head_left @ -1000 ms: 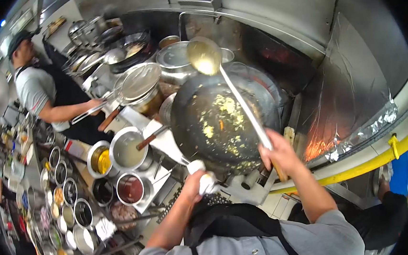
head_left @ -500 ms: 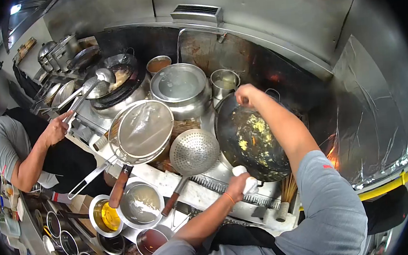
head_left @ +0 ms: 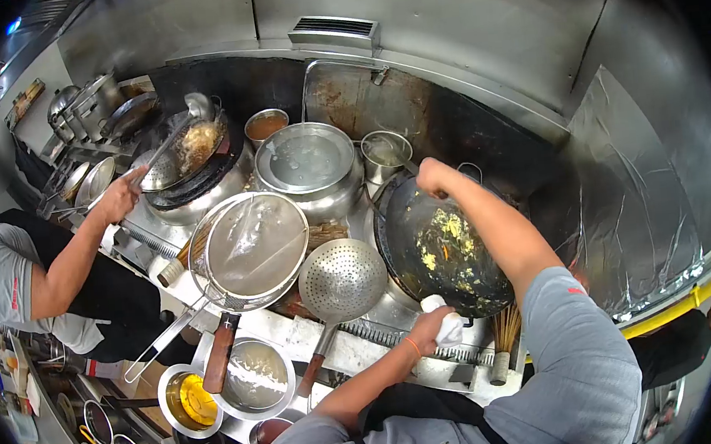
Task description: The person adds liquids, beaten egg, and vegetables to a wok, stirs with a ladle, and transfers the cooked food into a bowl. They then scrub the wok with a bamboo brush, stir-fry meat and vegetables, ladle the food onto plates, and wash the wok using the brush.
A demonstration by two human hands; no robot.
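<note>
My right hand (head_left: pixel 437 176) is closed round the grey handle of what looks like a ladle (head_left: pixel 410 167). This handle points at the small metal pot (head_left: pixel 387 154) behind the wok, and its head is hard to make out. Below that hand sits a dark wok (head_left: pixel 403 239) with scrambled egg (head_left: pixel 454 228) and small bits of other food scattered inside. My left hand (head_left: pixel 427 331) grips a folded white cloth (head_left: pixel 448 330) at the wok's near edge. A perforated strainer (head_left: pixel 342 280) lies just left of the wok.
Left of the strainer, a fine mesh sieve (head_left: pixel 257 238) lies before a large pot (head_left: pixel 304 155). A bowl of yellow oil (head_left: pixel 197 400) stands at the near left. A bamboo brush (head_left: pixel 505 333) is right of my left hand. A co-worker's hand (head_left: pixel 122 197) holds a ladle over another wok (head_left: pixel 176 186).
The utensil in my right hand now points toward the small pot, where before it hung over the wok. The co-worker's ladle has lifted and food shows in the far wok. The view has shifted slightly.
</note>
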